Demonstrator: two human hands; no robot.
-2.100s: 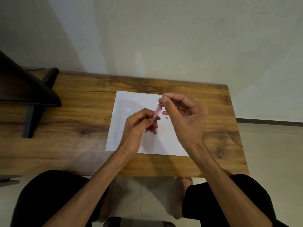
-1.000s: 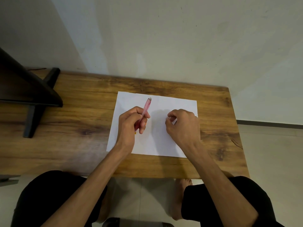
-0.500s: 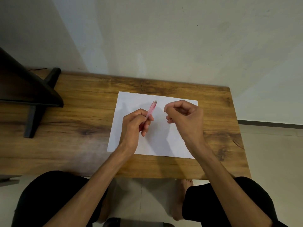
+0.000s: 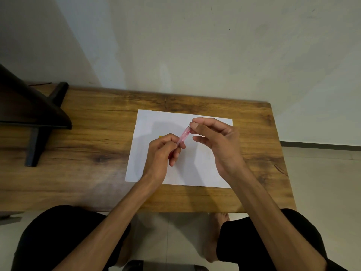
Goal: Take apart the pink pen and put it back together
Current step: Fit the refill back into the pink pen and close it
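Observation:
The pink pen (image 4: 184, 136) is a thin translucent pink barrel, tilted up to the right above a white sheet of paper (image 4: 197, 171). My left hand (image 4: 163, 155) grips its lower end, which is hidden in my fingers. My right hand (image 4: 216, 141) pinches the barrel's top end between thumb and forefinger; whether a small part is in that pinch is hidden. A small yellow piece (image 4: 160, 136) shows on the paper just left of my left hand.
The paper lies on a wooden table (image 4: 88, 163) against a pale wall. A dark stand with a slanted top (image 4: 33, 122) occupies the table's left end. My knees in black shorts and bare feet are below the table's front edge.
My right hand rose from the paper, where it had gone down a second ago, and came back to the pen's top end. My left hand kept the pen and tilted it toward the right.

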